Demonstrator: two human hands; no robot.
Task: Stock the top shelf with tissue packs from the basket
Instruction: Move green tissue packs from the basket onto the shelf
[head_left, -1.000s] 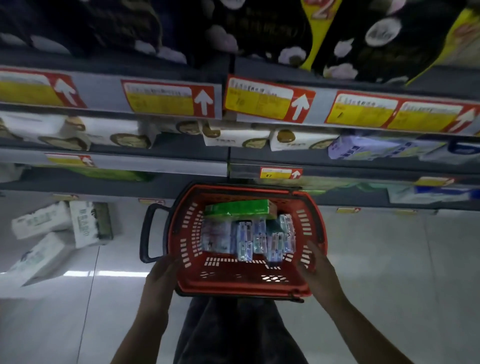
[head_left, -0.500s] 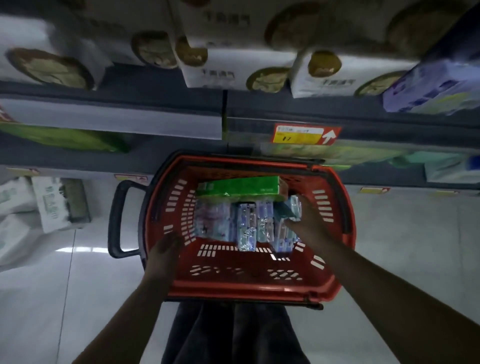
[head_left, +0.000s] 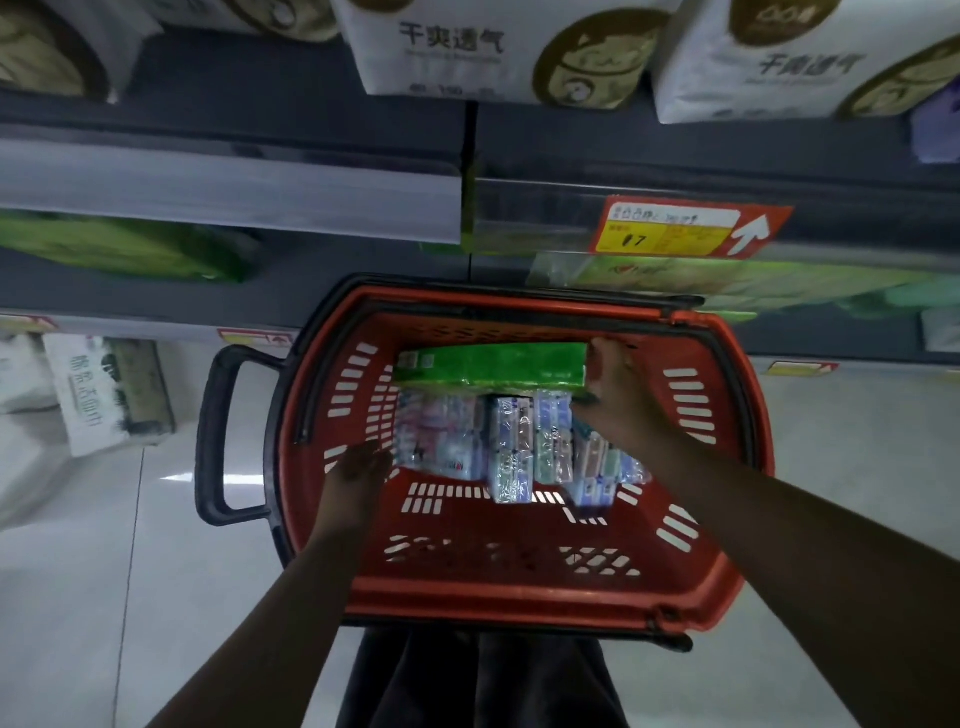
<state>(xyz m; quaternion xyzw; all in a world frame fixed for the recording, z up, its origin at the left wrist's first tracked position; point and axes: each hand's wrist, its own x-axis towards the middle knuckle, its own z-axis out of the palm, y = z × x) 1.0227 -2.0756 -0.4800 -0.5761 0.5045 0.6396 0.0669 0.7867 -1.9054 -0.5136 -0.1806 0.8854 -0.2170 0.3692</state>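
A red plastic basket (head_left: 519, 587) stands on the floor in front of me. A long green tissue pack (head_left: 488, 366) lies across its far side, above several small blue and white tissue packs (head_left: 514, 447). My right hand (head_left: 621, 395) is inside the basket with its fingers closed around the right end of the green pack. Reaching in over the left wall, my left hand (head_left: 358, 470) hangs with fingers apart beside the small packs and holds nothing. The top shelf is out of view.
Grey shelves (head_left: 234, 182) run above the basket, carrying white tissue boxes (head_left: 498, 47) and green packs (head_left: 130, 249). A red and yellow price tag (head_left: 685, 228) hangs on the shelf edge. Several white packs (head_left: 93, 395) lie on the floor at left. The basket's black handle (head_left: 218, 431) sticks out leftward.
The view has dropped closer to the basket. My right hand moved from the small packs up to the green pack's right end and closed on it. My left hand moved slightly further into the basket.
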